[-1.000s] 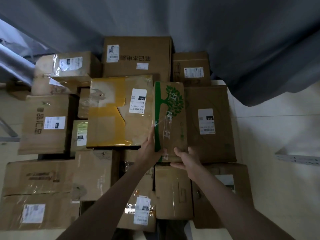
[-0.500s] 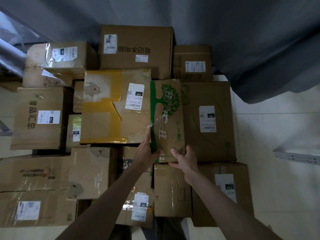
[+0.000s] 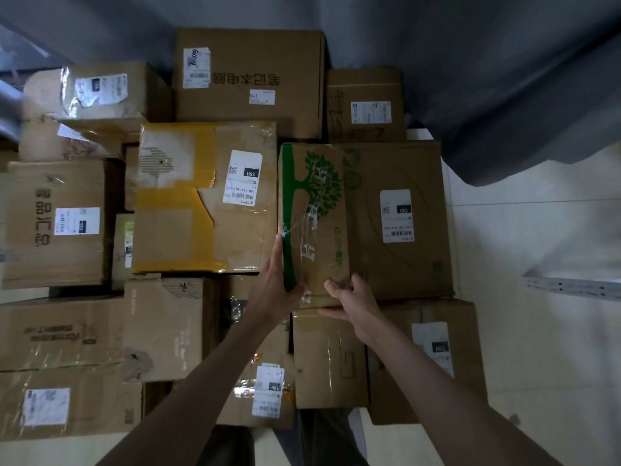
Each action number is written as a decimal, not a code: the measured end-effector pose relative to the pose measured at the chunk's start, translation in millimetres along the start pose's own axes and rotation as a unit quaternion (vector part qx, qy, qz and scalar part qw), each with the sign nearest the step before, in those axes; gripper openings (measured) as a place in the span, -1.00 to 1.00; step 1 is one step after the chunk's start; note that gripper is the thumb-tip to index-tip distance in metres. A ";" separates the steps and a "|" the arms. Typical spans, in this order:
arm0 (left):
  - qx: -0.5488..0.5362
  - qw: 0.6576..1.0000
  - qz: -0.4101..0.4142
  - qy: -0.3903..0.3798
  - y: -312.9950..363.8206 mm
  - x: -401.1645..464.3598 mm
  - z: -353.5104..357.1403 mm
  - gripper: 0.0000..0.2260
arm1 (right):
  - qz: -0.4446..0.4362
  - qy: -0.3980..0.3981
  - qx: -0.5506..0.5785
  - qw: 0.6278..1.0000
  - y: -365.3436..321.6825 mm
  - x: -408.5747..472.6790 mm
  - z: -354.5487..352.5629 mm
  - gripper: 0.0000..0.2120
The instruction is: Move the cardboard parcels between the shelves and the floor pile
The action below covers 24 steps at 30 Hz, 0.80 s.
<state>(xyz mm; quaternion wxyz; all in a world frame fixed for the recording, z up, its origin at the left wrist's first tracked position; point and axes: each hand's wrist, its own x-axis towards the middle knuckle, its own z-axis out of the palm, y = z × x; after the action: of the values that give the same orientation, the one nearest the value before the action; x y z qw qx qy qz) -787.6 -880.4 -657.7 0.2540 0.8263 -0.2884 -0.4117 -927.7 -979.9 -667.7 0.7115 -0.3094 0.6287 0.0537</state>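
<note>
cardboard everywhere, so my guess is the job is somewhere in the middle: a big floor pile (image 3: pixel 168 331) of parcels is already stacked, and the narrow tree-print parcel (image 3: pixel 314 216) is lying on top between the yellow-taped box (image 3: pixel 205 196) and the big brown box (image 3: pixel 400 216), though i can't tell if it's being set down or lifted. left hand (image 3: pixel 274 287) lies flat along its left edge with the thumb hooked over the near corner, while the right hand (image 3: pixel 353 297) has its thumb on top and fingers tucked under the near end, so both have hold of it.

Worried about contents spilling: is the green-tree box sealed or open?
Sealed: the green-tree box shows clear tape across its closed top; no flap is lifted.
</note>
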 end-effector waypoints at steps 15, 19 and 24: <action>0.049 0.998 -0.043 0.001 -14.6 59.9 15.1 -0.17 | -0.049 0.053 -0.120 0.990 -26.5 66.4 20.5 -0.30; 0.068 0.996 -0.056 -0.001 -17.3 63.6 23.3 -0.23 | -0.052 0.049 -0.175 0.982 -14.6 74.1 26.4 -0.20; 0.082 0.995 -0.061 -0.021 -18.7 55.7 23.2 -0.31 | -0.082 0.041 -0.210 0.973 -4.4 66.9 26.8 -0.30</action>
<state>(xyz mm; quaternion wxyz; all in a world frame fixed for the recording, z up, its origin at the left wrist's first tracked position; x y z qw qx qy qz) -774.2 -909.7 -712.1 0.1538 0.8515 -0.2755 -0.4188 -889.0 -990.8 -727.6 0.6061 -0.5040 0.6049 0.1132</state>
